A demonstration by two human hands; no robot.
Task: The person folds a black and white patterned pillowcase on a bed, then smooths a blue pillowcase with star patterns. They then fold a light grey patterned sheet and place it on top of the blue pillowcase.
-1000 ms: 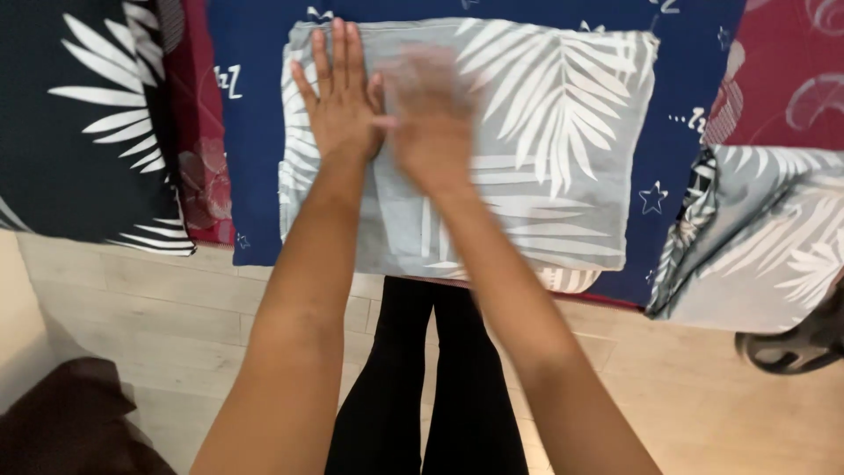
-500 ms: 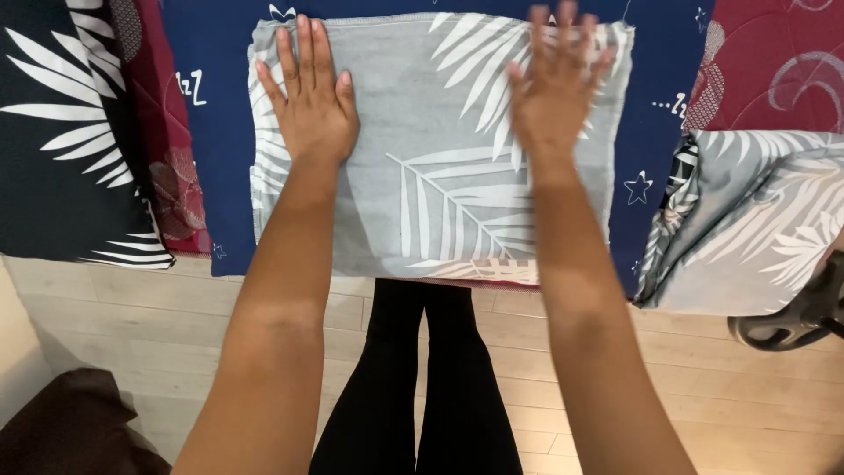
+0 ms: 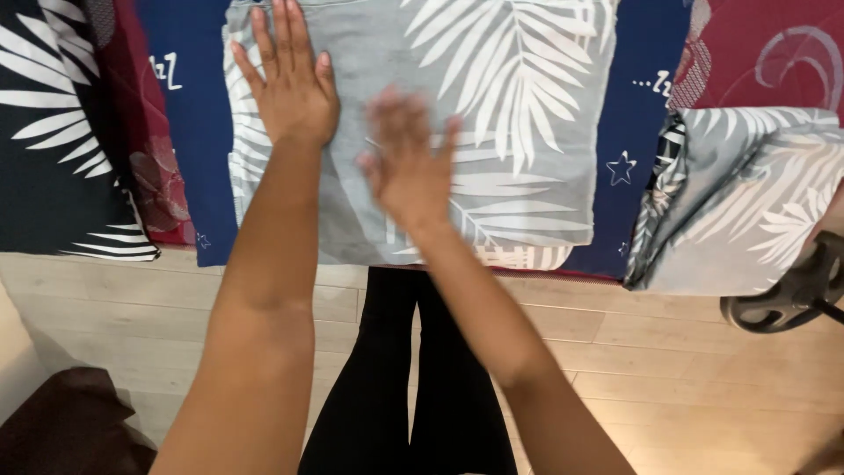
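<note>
A folded grey cloth with white palm-leaf print (image 3: 519, 132) lies flat on a dark blue sheet with white stars (image 3: 637, 123). My left hand (image 3: 290, 84) rests flat on the cloth's left part, fingers spread and pointing away from me. My right hand (image 3: 409, 163) is also flat and open over the cloth's middle, blurred by motion. Neither hand grips anything.
A black cloth with white leaves (image 3: 53, 132) lies at the left, a dark red patterned cloth (image 3: 765, 53) at the top right. Another grey leaf-print bundle (image 3: 747, 211) sits at the right. Below is a pale wooden floor (image 3: 659, 352), my black-clad legs (image 3: 413, 387) and a black chair base (image 3: 787, 295).
My right hand has swept from the cloth's right side back toward the middle, close to my left hand. My left hand has stayed pressed on the left part.
</note>
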